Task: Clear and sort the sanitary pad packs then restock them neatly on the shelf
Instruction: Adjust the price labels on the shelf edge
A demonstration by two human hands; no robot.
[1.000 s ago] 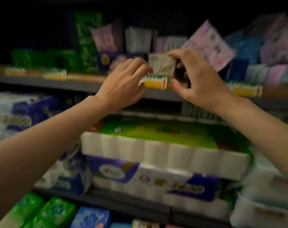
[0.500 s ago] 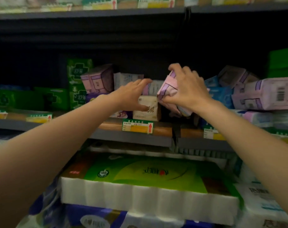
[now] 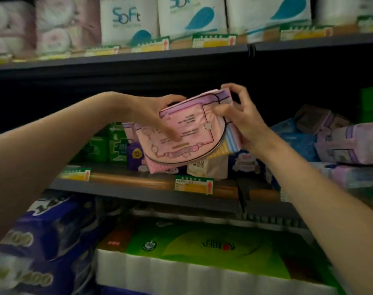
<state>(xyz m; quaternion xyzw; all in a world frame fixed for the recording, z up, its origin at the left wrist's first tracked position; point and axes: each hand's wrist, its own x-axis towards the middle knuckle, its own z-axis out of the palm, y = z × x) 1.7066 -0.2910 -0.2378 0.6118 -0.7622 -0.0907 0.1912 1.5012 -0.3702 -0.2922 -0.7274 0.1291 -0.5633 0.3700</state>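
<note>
While both hands hold it, the pink pad pack sits lifted clear in front of the middle shelf, above the jumbled packs. Left hand grips its 9 o'clock end, thumb lying across the printed face; right hand pinches the 2 o'clock corner, fingers curled on the edge. Long axis runs from 8 to 2 o'clock, face tilted toward the camera. Judgement: the free slot likely lies at 6 o'clock below the pack, beside the purple pack; left hand is nearer it.
</note>
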